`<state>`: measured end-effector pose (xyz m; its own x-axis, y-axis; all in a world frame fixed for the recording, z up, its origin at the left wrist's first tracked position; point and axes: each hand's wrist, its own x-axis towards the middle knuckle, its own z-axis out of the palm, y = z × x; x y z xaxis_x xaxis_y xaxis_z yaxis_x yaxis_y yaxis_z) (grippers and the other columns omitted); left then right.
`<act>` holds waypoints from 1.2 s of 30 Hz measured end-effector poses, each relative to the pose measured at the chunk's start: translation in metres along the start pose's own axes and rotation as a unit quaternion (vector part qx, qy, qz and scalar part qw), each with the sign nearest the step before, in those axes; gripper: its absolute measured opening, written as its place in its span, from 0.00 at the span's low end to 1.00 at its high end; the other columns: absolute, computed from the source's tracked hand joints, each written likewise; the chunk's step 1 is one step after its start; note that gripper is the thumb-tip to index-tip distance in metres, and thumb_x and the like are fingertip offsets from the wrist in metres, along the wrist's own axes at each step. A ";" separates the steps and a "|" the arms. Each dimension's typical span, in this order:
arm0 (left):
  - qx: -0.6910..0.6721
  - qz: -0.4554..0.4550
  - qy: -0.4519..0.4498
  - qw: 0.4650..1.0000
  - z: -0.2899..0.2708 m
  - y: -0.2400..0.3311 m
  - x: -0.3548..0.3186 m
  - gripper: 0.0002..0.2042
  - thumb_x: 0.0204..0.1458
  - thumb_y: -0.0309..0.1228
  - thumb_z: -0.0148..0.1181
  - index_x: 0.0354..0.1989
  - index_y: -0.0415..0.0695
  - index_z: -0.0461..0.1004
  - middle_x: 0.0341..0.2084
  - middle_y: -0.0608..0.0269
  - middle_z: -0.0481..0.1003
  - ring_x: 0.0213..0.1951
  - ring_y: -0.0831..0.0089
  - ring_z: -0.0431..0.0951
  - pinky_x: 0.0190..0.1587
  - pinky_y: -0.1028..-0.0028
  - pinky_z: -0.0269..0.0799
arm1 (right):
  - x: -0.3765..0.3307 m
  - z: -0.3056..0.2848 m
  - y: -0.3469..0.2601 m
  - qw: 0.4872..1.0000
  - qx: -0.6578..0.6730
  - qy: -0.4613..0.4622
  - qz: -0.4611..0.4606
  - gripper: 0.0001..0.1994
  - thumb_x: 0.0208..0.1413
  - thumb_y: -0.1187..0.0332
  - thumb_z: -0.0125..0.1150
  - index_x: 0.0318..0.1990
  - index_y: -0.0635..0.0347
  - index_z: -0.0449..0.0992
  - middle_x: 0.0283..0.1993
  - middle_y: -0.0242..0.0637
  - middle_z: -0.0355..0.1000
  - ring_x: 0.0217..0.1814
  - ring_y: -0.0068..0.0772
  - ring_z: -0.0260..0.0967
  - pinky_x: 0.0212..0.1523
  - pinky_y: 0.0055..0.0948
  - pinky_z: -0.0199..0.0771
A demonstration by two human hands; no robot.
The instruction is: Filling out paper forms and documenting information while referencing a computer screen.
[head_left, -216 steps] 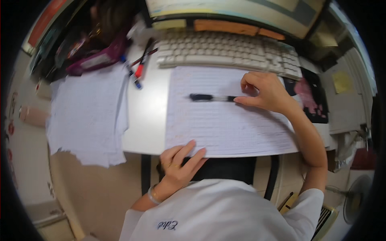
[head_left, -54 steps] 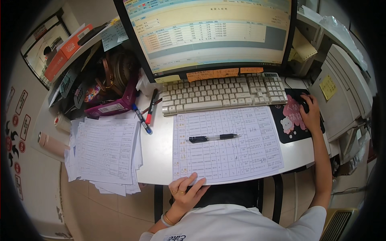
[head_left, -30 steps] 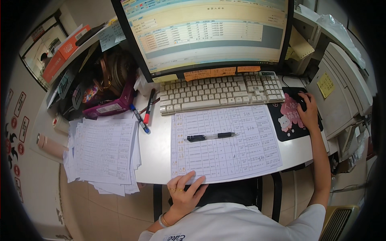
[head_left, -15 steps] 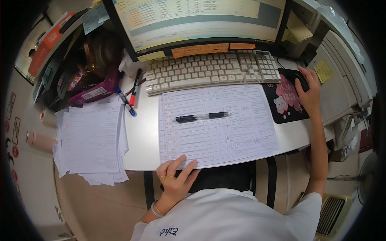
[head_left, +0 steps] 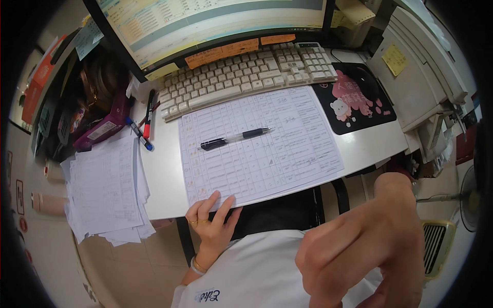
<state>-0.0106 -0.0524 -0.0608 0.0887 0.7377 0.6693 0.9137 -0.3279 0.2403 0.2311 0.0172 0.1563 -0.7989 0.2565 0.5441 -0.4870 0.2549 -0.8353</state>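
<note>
My left hand (head_left: 211,220), with rings and a bracelet, rests its outstretched fingers on the near left edge of a printed form sheet (head_left: 292,149). A black-and-clear pen (head_left: 235,138) lies across that paper, touched by neither hand. Close to the camera, at the lower right, my right hand (head_left: 354,241) is raised with its fingers curled in. Its fingertips are hidden, and no object shows in it. The black computer mouse (head_left: 365,84) sits on a dark mouse pad (head_left: 336,123) with a pink pattern, away from both hands.
A beige keyboard (head_left: 246,77) stands below the monitor (head_left: 215,25). At left are a loose paper stack (head_left: 105,190), a red marker (head_left: 149,115), a blue marker (head_left: 138,133) and a purple box (head_left: 108,123). A printer-like machine (head_left: 400,87) occupies the right side.
My right hand has left the mouse and come up near the camera, its fingers curling. My left hand stays on the sheet's edge. The whole view has shifted and turned slightly.
</note>
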 end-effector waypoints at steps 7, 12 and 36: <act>-0.015 -0.005 -0.005 1.000 0.000 -0.001 0.000 0.24 0.30 0.28 0.78 0.41 0.55 0.81 0.50 0.68 0.71 0.49 0.61 0.63 0.52 0.68 0.60 | 0.002 -0.006 0.005 0.996 -0.040 0.075 -0.021 0.07 0.51 0.65 0.62 0.37 0.51 0.80 0.28 0.35 0.64 0.25 0.26 0.61 0.25 0.24 0.60; 0.006 -0.015 -0.006 1.000 -0.004 -0.007 -0.002 0.24 0.29 0.27 0.78 0.41 0.55 0.81 0.49 0.67 0.72 0.49 0.61 0.63 0.51 0.67 0.61 | -0.005 -0.034 0.029 0.983 -0.083 0.157 -0.040 0.06 0.57 0.63 0.57 0.38 0.52 0.74 0.28 0.33 0.63 0.24 0.26 0.59 0.27 0.25 0.62; -0.007 -0.015 -0.005 1.000 0.000 -0.001 0.000 0.21 0.32 0.33 0.77 0.40 0.57 0.83 0.48 0.70 0.73 0.48 0.65 0.62 0.50 0.70 0.58 | 0.026 0.010 0.010 0.991 -0.059 0.036 -0.118 0.11 0.47 0.71 0.69 0.39 0.47 0.86 0.36 0.37 0.69 0.32 0.29 0.67 0.29 0.22 0.65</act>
<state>-0.0110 -0.0520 -0.0612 0.0650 0.7526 0.6552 0.9102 -0.3139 0.2702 0.2021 0.0170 0.1614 -0.6388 0.2424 0.7302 -0.6089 0.4210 -0.6723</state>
